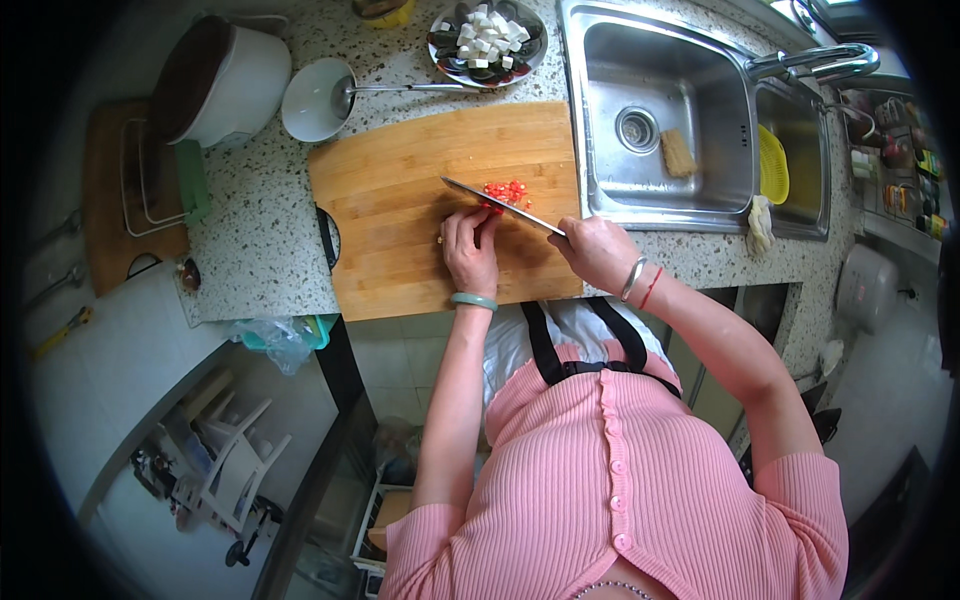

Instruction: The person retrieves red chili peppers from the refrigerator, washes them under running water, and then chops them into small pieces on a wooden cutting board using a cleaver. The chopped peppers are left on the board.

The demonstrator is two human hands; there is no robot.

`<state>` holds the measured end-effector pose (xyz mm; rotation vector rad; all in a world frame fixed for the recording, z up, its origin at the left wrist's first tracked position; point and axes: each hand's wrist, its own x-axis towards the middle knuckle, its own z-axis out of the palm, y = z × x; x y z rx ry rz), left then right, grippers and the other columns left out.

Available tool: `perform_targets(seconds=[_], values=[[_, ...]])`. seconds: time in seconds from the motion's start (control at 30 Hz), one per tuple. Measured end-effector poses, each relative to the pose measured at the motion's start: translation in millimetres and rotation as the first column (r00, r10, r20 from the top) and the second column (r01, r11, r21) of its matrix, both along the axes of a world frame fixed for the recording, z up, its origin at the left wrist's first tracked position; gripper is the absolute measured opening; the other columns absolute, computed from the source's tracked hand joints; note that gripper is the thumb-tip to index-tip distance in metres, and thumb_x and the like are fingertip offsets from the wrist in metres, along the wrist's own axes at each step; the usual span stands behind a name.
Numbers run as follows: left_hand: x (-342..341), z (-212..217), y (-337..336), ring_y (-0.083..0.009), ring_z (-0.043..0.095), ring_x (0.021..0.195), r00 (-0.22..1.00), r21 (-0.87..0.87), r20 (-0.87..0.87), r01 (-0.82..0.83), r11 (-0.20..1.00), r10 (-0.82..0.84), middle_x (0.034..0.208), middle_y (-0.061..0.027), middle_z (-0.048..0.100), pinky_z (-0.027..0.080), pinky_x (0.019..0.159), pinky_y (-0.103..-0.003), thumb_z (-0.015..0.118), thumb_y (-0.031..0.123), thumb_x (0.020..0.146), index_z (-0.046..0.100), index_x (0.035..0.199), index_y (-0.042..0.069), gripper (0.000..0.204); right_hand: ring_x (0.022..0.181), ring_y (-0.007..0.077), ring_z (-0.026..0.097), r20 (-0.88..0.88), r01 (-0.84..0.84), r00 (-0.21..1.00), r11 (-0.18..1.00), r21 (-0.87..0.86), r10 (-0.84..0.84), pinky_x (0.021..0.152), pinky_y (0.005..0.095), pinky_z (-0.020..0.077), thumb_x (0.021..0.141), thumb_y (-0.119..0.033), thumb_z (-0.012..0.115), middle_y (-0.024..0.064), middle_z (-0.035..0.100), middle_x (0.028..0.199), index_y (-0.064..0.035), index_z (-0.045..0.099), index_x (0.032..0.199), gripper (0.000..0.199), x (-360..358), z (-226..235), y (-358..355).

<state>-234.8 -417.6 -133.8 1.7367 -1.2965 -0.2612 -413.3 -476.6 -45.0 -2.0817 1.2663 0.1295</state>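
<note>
My right hand (pixel 600 255) is wrapped round the handle of a kitchen knife (pixel 535 220). Its blade slants up and left across a wooden cutting board (pixel 390 190). On the near side of the blade, my left hand (pixel 470 258) has its fingers curled down on the board. A bit of red pepper (pixel 493 208) shows at those fingertips, pressed beside the blade; the rest of it is hidden. Just beyond the blade lies a small heap of chopped red pepper (pixel 512 188).
Behind the board stand a plate of white cubes and dark slices (pixel 490 38), a white bowl (pixel 312 105) and a metal ladle (pixel 420 88). A large pot (pixel 240 85) is at far left. To the right is a steel sink (pixel 690 205) with a sponge (pixel 677 153).
</note>
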Motion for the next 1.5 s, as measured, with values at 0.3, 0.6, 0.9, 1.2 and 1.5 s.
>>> perform_targets(seconds=[0.3, 0.6, 0.9, 1.2, 1.5], values=[[-2.1, -2.9, -2.0, -0.0257, 0.06, 0.079, 0.998, -0.021, -0.012, -0.069, 0.997, 0.069, 0.086, -0.0072, 0.062, 0.049, 0.069, -0.036, 0.076, 0.002, 0.074, 0.062, 0.08, 0.005, 0.016, 0.071, 0.0398, 0.065, -0.09, -0.041, 0.995, 0.993, 0.107, 0.051, 0.064, 0.0476, 0.052, 0.09, -0.023, 0.056, 0.0228, 0.064, 0.072, 0.0007, 0.063, 0.079, 0.028, 11.3, 11.2, -9.4], [0.2, -2.1, -2.3, -0.0277, 0.057, 0.076, 0.998, 0.011, -0.015, -0.065, 0.998, 0.065, 0.08, -0.0088, 0.058, 0.047, 0.068, -0.037, 0.073, 0.004, 0.077, 0.061, 0.079, 0.005, 0.012, 0.07, 0.0393, 0.065, -0.063, -0.044, 0.997, 0.999, 0.0, 0.044, 0.062, 0.0474, 0.0523, 0.088, -0.021, 0.056, 0.0224, 0.064, 0.071, -0.0004, 0.061, 0.079, 0.023, 18.5, -13.6, -6.4], [-1.5, -2.8, -1.7, -0.0263, 0.057, 0.077, 0.997, 0.008, -0.057, -0.057, 0.998, 0.057, 0.082, -0.0078, 0.06, 0.047, 0.069, -0.036, 0.073, 0.0, 0.077, 0.061, 0.079, 0.004, 0.013, 0.066, 0.0406, 0.062, -0.06, -0.03, 0.998, 0.997, 0.068, 0.034, 0.06, 0.049, 0.049, 0.09, -0.025, 0.058, 0.022, 0.062, 0.067, -0.001, 0.062, 0.078, 0.027, 10.1, 12.7, -9.1], [0.8, -4.2, 0.8, -0.0267, 0.058, 0.078, 0.998, 0.106, -0.012, -0.053, 0.993, 0.055, 0.083, -0.0082, 0.058, 0.047, 0.068, -0.037, 0.071, 0.001, 0.077, 0.06, 0.079, 0.005, 0.011, 0.067, 0.0407, 0.063, -0.067, -0.023, 0.997, 1.0, -0.001, 0.023, 0.061, 0.0491, 0.0499, 0.09, -0.023, 0.058, 0.0221, 0.062, 0.067, -0.0008, 0.06, 0.079, 0.025, 24.2, -17.2, -3.0], [-0.1, -5.2, 2.1, -0.0284, 0.057, 0.08, 0.997, 0.058, -0.056, -0.044, 0.997, 0.048, 0.085, -0.0094, 0.057, 0.047, 0.07, -0.039, 0.068, 0.002, 0.08, 0.061, 0.083, 0.006, 0.009, 0.067, 0.0407, 0.062, -0.052, 0.012, 0.999, 0.997, 0.082, -0.008, 0.061, 0.0486, 0.0495, 0.091, -0.025, 0.058, 0.0224, 0.062, 0.069, -0.0005, 0.061, 0.08, 0.027, 15.6, 11.7, -8.5]])
